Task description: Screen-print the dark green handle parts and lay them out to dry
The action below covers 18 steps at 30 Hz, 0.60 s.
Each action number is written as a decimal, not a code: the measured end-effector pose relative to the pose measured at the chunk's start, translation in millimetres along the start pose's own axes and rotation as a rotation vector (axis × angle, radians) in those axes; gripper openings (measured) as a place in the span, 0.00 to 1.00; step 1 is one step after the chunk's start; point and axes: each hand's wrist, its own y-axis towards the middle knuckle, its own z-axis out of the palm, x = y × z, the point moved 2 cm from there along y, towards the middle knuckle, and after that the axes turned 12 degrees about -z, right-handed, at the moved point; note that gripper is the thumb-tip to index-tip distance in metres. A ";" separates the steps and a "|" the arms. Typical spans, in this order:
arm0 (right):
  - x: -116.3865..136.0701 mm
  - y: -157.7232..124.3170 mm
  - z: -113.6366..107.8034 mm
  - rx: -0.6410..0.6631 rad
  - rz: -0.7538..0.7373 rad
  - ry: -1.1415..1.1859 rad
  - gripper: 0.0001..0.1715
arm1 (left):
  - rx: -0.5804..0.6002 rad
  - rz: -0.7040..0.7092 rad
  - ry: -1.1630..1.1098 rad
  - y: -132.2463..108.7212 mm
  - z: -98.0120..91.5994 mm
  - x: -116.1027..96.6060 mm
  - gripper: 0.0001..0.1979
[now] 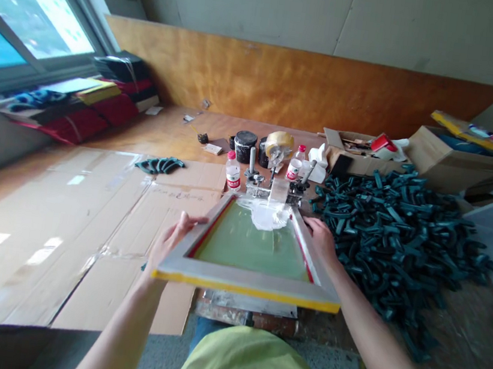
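A screen printing frame (243, 278) with a pale metal border and a yellow front edge is tilted in front of me, its near side raised over a metal base plate (253, 304). My left hand (172, 236) grips its left side, thumb on top. On the right side, my right hand (322, 238) is closed round the border, some fingers hidden. White ink (267, 216) lies at the far end of the green mesh (250, 245). A metal clamp (272, 193) stands at the frame's far end. Several dark green curved pieces (160, 165) lie on the cardboard to the left.
Flat cardboard (40, 236) covers the left of the table. A large heap of dark green plastic pieces (393, 240) lies close to my right arm. Behind the clamp stand a red-capped bottle (233, 173), a black tub (245, 147) and an open carton (367, 164).
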 end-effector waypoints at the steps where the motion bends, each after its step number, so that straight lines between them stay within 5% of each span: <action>1: -9.8 6.7 -0.3 -0.030 0.065 0.070 0.18 | 0.040 -0.095 0.011 -3.5 -2.6 18.2 0.30; 5: -16.7 56.8 4.7 -0.115 0.217 0.451 0.26 | 0.066 -0.253 -0.007 -2.1 -1.0 86.4 0.45; 8: -2.8 92.4 13.8 0.038 0.128 0.513 0.23 | 0.021 -0.246 -0.007 8.0 5.6 119.8 0.49; 12: 12.7 101.2 24.6 0.294 0.101 0.507 0.07 | 0.017 -0.241 -0.015 14.9 8.6 134.5 0.47; 18: 49.4 59.4 5.7 0.249 -0.138 0.548 0.12 | -0.001 -0.266 0.007 12.3 6.5 130.7 0.48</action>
